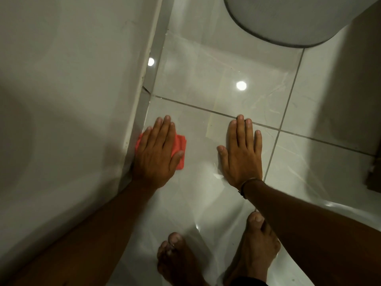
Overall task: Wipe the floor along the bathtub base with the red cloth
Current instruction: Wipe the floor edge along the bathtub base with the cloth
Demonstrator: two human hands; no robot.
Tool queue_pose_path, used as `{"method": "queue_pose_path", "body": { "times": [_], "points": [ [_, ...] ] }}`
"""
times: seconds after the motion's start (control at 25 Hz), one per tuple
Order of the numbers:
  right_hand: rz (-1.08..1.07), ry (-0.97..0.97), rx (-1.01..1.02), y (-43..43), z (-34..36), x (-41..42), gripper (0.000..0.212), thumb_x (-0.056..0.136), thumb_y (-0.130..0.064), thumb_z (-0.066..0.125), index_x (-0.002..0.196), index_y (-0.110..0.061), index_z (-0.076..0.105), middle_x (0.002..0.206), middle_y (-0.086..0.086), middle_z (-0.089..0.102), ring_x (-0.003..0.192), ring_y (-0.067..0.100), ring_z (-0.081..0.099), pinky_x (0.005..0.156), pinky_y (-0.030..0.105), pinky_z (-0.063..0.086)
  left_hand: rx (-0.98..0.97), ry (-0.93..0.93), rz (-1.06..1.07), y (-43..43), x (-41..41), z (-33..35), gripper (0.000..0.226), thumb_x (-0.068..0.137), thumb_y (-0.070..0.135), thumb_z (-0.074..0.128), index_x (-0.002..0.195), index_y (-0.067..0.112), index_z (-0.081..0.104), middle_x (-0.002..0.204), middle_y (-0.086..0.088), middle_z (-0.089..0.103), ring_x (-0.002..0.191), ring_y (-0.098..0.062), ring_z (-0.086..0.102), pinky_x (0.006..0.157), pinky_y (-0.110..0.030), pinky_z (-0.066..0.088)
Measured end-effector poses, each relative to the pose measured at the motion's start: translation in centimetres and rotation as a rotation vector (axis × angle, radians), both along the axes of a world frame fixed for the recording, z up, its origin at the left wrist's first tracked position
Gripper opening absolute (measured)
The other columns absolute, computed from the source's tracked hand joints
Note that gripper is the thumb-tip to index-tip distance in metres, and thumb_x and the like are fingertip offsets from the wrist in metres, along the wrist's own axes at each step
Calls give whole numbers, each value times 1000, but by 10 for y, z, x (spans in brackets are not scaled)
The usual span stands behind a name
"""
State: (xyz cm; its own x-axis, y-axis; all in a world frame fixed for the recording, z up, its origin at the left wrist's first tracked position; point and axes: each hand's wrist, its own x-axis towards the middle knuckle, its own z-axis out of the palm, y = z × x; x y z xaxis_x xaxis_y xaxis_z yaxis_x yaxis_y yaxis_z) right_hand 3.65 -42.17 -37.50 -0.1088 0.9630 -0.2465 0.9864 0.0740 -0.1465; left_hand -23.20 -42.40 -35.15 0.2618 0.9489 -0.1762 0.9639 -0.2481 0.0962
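Observation:
My left hand [157,151] lies flat, fingers together, pressing the red cloth [179,148] onto the glossy tiled floor [195,79]. The cloth sits right against the base strip [142,108] of the white bathtub [66,83], which fills the left side. Most of the cloth is hidden under my palm; its right edge shows beside my thumb. My right hand [242,153] rests flat on the floor to the right, fingers spread slightly and empty. A thin band circles that wrist.
A white toilet bowl [288,19] overhangs the floor at the top right. A shadowed white panel [350,89] stands at the right edge. My two bare feet [216,254] stand on the tiles below my hands. Grey grout lines cross the floor.

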Motion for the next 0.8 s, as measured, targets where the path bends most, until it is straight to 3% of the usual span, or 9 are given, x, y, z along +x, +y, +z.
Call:
{"method": "queue_pose_path", "body": {
  "times": [0.2, 0.48, 0.8],
  "points": [
    [8, 4, 2, 0, 1, -1, 78, 111, -53, 22, 172, -8, 4, 181, 16, -2, 168, 35, -3, 135, 56, 1, -29, 19, 112, 85, 25, -7, 81, 109, 58, 24, 168, 4, 12, 177, -18, 12, 164, -36, 11, 132, -49, 9],
    [1, -7, 28, -1, -3, -1, 78, 111, -54, 22, 172, -8, 7, 181, 16, 1, 168, 35, -1, 135, 53, -2, -1, -66, 140, 189, 44, -7, 77, 110, 55, 23, 168, 5, 15, 177, -18, 14, 165, -35, 11, 133, -49, 8],
    [-26, 14, 39, 0, 2, -3, 78, 110, -48, 34, 172, -8, 10, 181, 16, 4, 168, 34, 1, 135, 52, -1, -75, -10, 110, 84, 25, 2, 80, 109, 58, 18, 169, 5, 10, 178, -18, 11, 164, -36, 12, 133, -54, 15]
  ]
}}
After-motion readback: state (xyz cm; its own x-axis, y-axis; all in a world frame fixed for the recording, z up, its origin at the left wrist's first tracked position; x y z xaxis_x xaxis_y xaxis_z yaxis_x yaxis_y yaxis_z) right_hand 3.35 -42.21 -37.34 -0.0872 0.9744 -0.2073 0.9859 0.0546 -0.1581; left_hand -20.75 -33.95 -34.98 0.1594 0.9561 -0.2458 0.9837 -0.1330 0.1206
